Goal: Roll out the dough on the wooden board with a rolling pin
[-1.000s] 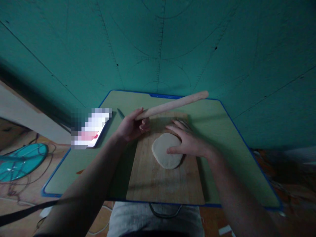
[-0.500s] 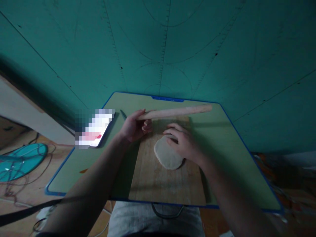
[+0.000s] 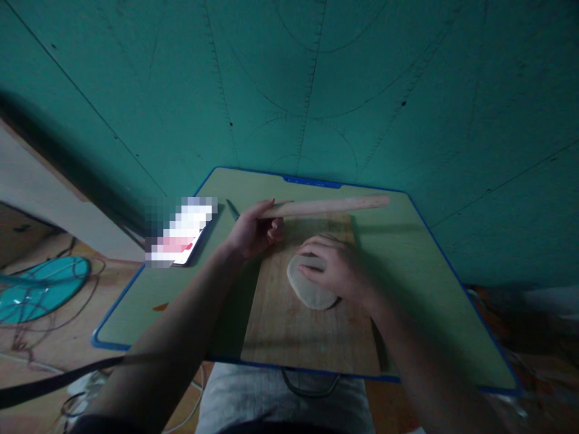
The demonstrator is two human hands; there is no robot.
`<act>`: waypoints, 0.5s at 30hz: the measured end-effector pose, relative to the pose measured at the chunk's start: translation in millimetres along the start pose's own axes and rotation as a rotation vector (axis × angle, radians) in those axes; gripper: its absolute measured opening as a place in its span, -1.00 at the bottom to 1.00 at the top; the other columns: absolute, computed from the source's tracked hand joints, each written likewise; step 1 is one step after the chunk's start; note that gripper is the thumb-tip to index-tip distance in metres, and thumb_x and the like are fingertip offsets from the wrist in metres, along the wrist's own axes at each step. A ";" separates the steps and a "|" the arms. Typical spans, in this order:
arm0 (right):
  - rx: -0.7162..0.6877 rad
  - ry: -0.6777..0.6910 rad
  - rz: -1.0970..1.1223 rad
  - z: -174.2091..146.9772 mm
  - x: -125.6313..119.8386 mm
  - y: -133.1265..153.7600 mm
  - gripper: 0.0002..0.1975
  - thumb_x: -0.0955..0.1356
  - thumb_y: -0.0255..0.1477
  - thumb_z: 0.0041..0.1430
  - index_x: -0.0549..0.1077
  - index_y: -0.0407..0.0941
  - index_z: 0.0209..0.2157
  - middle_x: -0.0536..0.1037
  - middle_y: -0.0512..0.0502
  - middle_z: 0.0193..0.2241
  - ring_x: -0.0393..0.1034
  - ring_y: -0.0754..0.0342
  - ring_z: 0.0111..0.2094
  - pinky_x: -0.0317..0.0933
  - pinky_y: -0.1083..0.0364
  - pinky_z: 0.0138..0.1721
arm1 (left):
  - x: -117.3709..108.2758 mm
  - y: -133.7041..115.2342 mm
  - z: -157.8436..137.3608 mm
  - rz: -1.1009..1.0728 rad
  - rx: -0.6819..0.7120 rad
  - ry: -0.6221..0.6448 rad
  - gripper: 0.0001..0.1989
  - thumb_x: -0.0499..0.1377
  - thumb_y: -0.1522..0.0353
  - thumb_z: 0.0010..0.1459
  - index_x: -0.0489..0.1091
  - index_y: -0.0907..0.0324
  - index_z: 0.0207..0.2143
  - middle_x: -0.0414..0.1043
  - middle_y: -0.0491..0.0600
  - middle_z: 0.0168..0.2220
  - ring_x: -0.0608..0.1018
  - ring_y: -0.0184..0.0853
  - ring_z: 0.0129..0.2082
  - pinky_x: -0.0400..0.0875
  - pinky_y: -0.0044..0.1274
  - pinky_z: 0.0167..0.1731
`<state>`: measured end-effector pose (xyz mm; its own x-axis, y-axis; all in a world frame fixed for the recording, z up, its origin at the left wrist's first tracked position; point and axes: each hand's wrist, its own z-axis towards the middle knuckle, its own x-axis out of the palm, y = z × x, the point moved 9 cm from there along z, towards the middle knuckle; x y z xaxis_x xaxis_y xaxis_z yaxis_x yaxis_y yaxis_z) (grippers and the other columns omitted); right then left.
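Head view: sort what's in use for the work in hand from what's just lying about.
In use:
rolling pin, held in the left hand
dough, under the right hand
board, under the dough

Lying about:
phone, on the table
slim dark thing, partly behind the left hand; too unclear to name
orange scrap, on the table

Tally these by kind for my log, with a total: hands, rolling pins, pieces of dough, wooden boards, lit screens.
Hands, left hand and right hand: 2
Rolling pin: 1
Dough: 1
Wooden board: 1
Lit screen: 1
Total: 6
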<state>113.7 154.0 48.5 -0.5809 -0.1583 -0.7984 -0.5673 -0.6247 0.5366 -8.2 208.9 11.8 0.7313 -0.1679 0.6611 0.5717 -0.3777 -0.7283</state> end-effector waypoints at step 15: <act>0.084 -0.093 -0.082 1.3 -5.0 -4.1 -0.93 0.42 -0.50 0.10 0.52 -0.05 -0.35 0.54 -0.06 -0.31 0.45 0.00 -0.21 0.31 0.03 -0.15 | 0.6 0.9 -0.1 0.019 -0.012 -0.007 -0.73 0.19 0.22 0.16 0.47 0.26 -0.23 0.22 -0.19 -0.66 0.21 -0.50 -0.72 0.13 -0.62 -0.68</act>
<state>118.2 158.3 50.6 -0.5802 -0.0358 -0.8137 -0.6595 -0.5656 0.4951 -7.3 208.4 11.6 0.7445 -0.1693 0.6457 0.5531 -0.3852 -0.7387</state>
